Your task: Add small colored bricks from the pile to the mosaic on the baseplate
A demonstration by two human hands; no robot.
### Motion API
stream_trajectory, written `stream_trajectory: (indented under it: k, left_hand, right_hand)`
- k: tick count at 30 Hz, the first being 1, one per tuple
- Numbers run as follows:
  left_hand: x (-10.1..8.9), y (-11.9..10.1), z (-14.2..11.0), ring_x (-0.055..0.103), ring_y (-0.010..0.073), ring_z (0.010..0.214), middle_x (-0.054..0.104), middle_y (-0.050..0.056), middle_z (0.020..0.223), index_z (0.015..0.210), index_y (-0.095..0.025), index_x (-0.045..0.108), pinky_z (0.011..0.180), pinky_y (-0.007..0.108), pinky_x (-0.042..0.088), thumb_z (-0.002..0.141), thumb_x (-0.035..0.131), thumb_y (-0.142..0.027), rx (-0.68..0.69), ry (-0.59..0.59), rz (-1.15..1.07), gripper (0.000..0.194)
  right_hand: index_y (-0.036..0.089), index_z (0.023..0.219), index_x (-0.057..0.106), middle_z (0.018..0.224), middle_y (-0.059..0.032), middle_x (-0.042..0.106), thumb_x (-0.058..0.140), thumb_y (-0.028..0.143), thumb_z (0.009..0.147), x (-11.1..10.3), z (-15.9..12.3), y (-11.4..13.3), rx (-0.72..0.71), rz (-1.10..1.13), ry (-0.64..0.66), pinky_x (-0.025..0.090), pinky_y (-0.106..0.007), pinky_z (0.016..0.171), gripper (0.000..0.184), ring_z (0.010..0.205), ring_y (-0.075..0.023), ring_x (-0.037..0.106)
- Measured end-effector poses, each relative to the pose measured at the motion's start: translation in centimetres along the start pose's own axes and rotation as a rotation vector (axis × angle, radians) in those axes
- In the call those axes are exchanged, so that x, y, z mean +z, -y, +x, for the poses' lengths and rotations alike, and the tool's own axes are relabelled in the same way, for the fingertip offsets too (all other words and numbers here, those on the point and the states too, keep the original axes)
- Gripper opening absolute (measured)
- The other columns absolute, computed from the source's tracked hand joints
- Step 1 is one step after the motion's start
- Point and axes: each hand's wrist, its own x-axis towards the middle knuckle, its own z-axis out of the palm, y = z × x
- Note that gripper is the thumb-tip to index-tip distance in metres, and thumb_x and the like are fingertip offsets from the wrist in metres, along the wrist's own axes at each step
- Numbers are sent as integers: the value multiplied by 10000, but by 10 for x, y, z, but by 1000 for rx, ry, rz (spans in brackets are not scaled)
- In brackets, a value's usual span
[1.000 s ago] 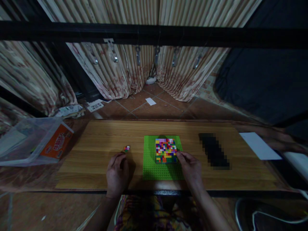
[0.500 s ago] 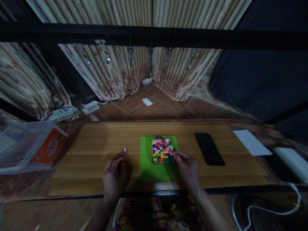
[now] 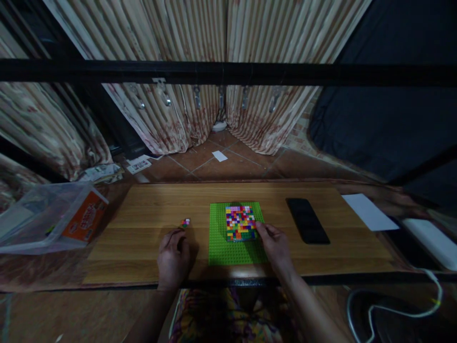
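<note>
A green studded baseplate (image 3: 221,255) lies on the wooden table, bearing a square block of small multicoloured toy bricks (image 3: 241,223). At the right edge of that block, my right hand (image 3: 274,245) has thumb and forefinger pinched together. Whatever sits between those fingertips is too small to make out. My left hand (image 3: 173,257) rests on the wood left of the baseplate, loosely curled, with a gap between thumb and forefinger and nothing visible in it. Just beyond its fingertips is a little cluster of loose bricks (image 3: 185,222), pink, white and other colours.
A black phone (image 3: 307,221) lies on the table (image 3: 150,200) to the right. White paper (image 3: 369,212) and a white device with a cable (image 3: 432,243) are farther right. At the left stands a clear plastic box (image 3: 32,205) with an orange label. A black bar (image 3: 214,73) crosses beyond the table.
The view has tilted up slightly, so the far bar sits lower in the picture. Both hands keep nearly the same places against the baseplate and loose bricks.
</note>
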Motion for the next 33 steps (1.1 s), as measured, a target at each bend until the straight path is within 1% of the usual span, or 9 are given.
stream_trajectory:
  k: [3,8,15,22,26,28,30,32,33]
  left_hand:
    - [-1,0,0,628,243,978,667,118,994,921,-170,626,894,398,521,867,493,-264,2,1,-18,172]
    - [-2,-1,1,627,239,987,671,112,1004,923,-179,628,905,400,517,867,497,-255,10,6,-22,162]
    - [-2,-2,0,632,234,984,667,108,1017,924,-180,640,916,391,517,866,513,-259,-10,12,-15,161]
    - [0,-1,-1,626,238,979,664,115,1016,939,-173,637,918,406,519,862,512,-253,-1,8,-38,168]
    - [1,-2,-2,623,236,985,668,117,1011,929,-170,635,918,412,518,865,506,-235,-10,-5,-49,158]
    - [1,-4,-2,625,228,990,666,108,1018,938,-180,631,913,406,522,865,501,-222,-31,-13,-62,154]
    - [0,-6,-3,626,225,995,663,103,1018,936,-187,626,904,399,527,863,499,-202,-45,-15,-75,147]
    - [-1,-8,-4,627,223,1002,662,101,1013,939,-190,621,902,395,531,862,494,-176,-57,-19,-89,148]
    - [-1,-9,-4,627,219,1002,661,100,1013,950,-191,617,899,392,534,864,490,-163,-64,-23,-99,156]
  right_hand:
    - [146,803,755,775,-75,752,683,584,703,1,3,1,-11,-7,19,491,-292,639,455,696,-207,669]
    - [150,806,758,780,-78,755,702,570,683,1,6,4,-25,-79,12,496,-300,648,441,709,-214,676]
    - [162,764,761,755,-62,751,762,533,628,-3,9,7,11,-65,43,489,-298,658,395,704,-203,666]
    - [160,756,763,706,-54,739,771,569,572,-3,13,9,52,-89,38,450,-264,537,448,627,-189,642]
    - [156,807,765,701,-51,730,760,584,581,-7,14,9,121,-148,36,408,-240,466,484,584,-174,618]
    - [148,834,761,731,-62,735,751,593,594,-10,12,9,131,-150,19,415,-244,464,505,588,-179,623]
    - [141,843,756,747,-76,737,739,600,614,-11,9,9,102,-155,-13,431,-258,474,514,597,-192,634]
    - [141,828,747,752,-87,738,722,598,643,-10,2,12,21,-174,-94,453,-280,504,494,628,-214,650]
    - [145,809,742,763,-95,741,724,587,646,-8,-3,14,-43,-177,-162,474,-297,538,471,663,-230,663]
